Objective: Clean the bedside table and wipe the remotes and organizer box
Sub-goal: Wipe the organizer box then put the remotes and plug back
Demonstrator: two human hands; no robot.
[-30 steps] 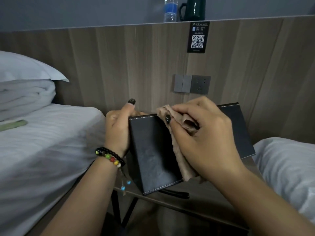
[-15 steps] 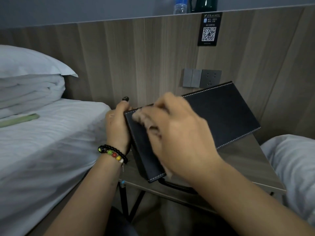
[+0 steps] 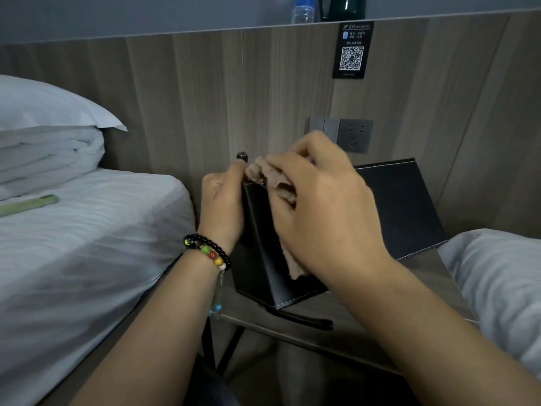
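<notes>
A black leather organizer box with white stitching stands tilted on the wooden bedside table. My left hand grips its left end, thumb up over the top corner. My right hand holds a crumpled beige cloth and presses it against the near side of the box, close to the top left corner. Part of the cloth hangs down below my palm. A dark flat object, possibly a remote, lies on the table under the box's front edge.
A white bed with folded duvet and pillow lies at the left, a green strip on it. Another white pillow is at the right. Switches and a socket are on the wood wall panel. A bottle and dark mug stand on the ledge above.
My right hand has moved the cloth from the middle of the box's near side up to its top left corner. The box has tipped and turned slightly in my left hand.
</notes>
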